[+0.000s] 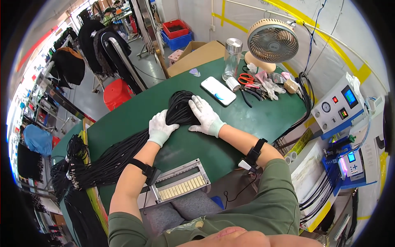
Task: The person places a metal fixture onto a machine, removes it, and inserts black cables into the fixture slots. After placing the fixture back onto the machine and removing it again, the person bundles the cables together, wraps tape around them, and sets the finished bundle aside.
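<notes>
A thick looped bundle of black cables (180, 105) lies on the green tabletop in front of me. My left hand (161, 128), in a white glove, grips its left side, thumb toward the middle; the tucked fingers are partly hidden. From the right, my gloved right hand (206, 117) clasps the same bundle, long fingers against its upper side and thumb below. The cables trail away to the left in a long spread (117, 154), their ends with small metal connectors (73, 175) near the table's left edge. Closer to me sits a metal frame fixture (181, 187) with a row of pale slots.
Beyond the bundle are a phone (219, 91), a glass bottle (233, 57), orange-handled scissors (246, 78), pliers (252, 97) and a desk fan (273, 41). Control boxes (339, 108) stand at right, with black cables beside them. A red stool (117, 94) is past the far-left edge.
</notes>
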`<act>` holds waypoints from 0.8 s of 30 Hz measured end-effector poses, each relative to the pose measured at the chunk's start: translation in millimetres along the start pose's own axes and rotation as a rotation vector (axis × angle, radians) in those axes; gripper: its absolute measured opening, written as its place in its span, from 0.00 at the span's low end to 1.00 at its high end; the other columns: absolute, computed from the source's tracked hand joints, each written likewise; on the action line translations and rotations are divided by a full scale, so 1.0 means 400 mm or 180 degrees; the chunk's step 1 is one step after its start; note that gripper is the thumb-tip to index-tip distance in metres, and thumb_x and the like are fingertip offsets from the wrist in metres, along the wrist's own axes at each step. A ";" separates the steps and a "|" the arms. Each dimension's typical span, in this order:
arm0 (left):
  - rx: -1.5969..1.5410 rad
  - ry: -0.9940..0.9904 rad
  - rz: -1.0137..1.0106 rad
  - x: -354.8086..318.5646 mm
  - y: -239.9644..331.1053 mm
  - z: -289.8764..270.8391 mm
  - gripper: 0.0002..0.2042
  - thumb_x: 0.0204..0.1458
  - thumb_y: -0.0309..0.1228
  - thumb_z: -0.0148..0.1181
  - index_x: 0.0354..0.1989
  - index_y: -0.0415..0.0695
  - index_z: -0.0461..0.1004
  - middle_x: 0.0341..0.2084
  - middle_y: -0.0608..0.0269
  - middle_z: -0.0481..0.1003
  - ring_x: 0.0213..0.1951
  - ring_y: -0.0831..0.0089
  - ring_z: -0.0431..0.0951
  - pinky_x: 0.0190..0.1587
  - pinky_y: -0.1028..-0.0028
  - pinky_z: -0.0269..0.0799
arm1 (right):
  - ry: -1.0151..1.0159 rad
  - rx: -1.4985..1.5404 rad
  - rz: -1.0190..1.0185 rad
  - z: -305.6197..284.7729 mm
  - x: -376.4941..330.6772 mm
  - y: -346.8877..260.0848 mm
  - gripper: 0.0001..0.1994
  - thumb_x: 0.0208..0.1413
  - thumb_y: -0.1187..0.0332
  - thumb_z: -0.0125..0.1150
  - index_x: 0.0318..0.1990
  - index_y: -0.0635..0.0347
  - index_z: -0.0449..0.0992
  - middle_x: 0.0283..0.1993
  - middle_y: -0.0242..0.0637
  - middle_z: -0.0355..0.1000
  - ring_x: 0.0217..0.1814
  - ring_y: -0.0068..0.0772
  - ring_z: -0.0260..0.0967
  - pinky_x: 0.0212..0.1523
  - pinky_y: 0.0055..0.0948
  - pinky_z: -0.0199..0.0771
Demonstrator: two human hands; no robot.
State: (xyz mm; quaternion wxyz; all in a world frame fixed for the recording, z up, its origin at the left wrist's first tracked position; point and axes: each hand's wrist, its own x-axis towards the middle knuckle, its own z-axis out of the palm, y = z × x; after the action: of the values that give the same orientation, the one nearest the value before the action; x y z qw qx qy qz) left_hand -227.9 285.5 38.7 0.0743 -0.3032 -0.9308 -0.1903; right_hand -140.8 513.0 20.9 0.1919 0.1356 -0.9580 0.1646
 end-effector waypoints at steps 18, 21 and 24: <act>0.0411 -0.0405 -0.0100 -0.001 0.014 -0.012 0.44 0.42 0.52 0.72 0.66 0.42 0.62 0.54 0.54 0.71 0.56 0.57 0.70 0.60 0.62 0.66 | 0.1199 -0.0998 0.2146 -0.163 -0.035 0.296 0.37 0.49 0.43 0.66 0.60 0.61 0.71 0.57 0.49 0.73 0.61 0.51 0.66 0.62 0.46 0.64; 0.0375 -0.0406 -0.0083 -0.002 0.014 -0.017 0.44 0.42 0.52 0.72 0.66 0.42 0.62 0.54 0.54 0.71 0.57 0.57 0.70 0.60 0.62 0.66 | 0.0900 -0.1076 0.2336 -0.144 -0.039 0.353 0.38 0.46 0.39 0.65 0.59 0.57 0.73 0.54 0.46 0.75 0.60 0.50 0.67 0.59 0.46 0.66; 0.0372 -0.0402 -0.0097 -0.002 0.015 -0.019 0.45 0.41 0.53 0.72 0.66 0.42 0.61 0.54 0.54 0.71 0.57 0.57 0.70 0.61 0.62 0.65 | 0.0681 -0.1186 0.2201 -0.135 -0.043 0.371 0.35 0.45 0.41 0.66 0.57 0.54 0.75 0.51 0.44 0.76 0.57 0.48 0.69 0.58 0.46 0.67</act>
State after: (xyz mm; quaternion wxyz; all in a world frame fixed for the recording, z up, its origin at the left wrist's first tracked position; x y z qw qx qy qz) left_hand -223.4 286.5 47.5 0.0300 -0.2955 -0.9476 -0.1173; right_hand -155.9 671.1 22.0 0.2452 -0.2495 -0.9351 0.0562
